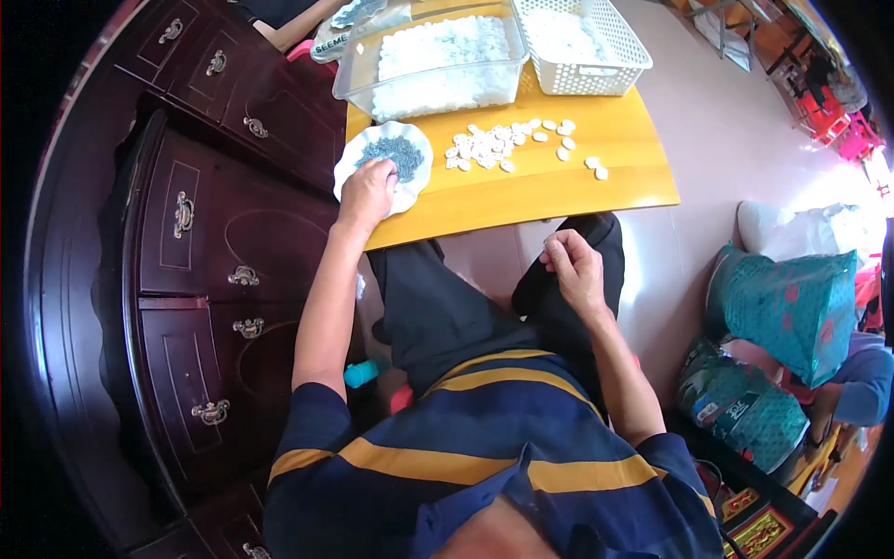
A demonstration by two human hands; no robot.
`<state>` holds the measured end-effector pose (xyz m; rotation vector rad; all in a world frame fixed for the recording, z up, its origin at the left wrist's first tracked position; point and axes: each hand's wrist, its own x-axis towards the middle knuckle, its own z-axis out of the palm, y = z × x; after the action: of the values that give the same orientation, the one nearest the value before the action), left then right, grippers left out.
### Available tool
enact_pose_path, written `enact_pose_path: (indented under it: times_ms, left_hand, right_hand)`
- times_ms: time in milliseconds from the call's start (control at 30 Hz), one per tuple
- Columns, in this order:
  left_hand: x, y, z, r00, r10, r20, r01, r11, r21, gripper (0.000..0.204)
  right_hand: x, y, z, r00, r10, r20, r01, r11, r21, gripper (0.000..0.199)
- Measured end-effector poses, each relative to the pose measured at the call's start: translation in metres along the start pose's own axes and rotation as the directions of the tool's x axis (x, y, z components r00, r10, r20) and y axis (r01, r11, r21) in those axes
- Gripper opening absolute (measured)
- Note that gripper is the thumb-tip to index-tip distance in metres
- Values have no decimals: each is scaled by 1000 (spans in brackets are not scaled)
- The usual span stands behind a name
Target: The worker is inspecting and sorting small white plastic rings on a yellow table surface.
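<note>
My left hand [369, 194] reaches over a white scalloped plate [410, 196] at the table's left front. Its fingers are bent together at a heap of small dark grey slender pieces [400, 155] on the plate; whatever lies between the fingertips is hidden. Above my right knee, off the table's front edge, is my right hand [576, 268]. Thumb and fingers are drawn together there in a pinch, and anything in them is too small to make out. Small round white pieces [484, 145] lie scattered on the yellow table [540, 194], right of the plate.
Behind the plate stands a clear plastic bin [356, 89] full of white pieces, beside a white perforated basket [591, 78]. Dark wooden drawers [251, 224] line my left. Teal bags [782, 303] stand on the floor at right. Another person's arm [296, 26] shows at the far left.
</note>
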<state>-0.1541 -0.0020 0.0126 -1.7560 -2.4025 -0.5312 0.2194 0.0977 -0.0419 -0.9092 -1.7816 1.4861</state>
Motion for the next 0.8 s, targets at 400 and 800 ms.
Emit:
enact_pose_path:
  times_ms: [400,800]
  left_hand:
    - [21,20,-15,982,90,-168,-113,984,-135,5]
    - [88,147,31,948,309,-77,-318,910,-266,8]
  right_hand:
    - [-8,-19,3,985,-146,93,155,982,-108,15]
    - [-13,-34,0,962,-228,152,259,938,-231,9]
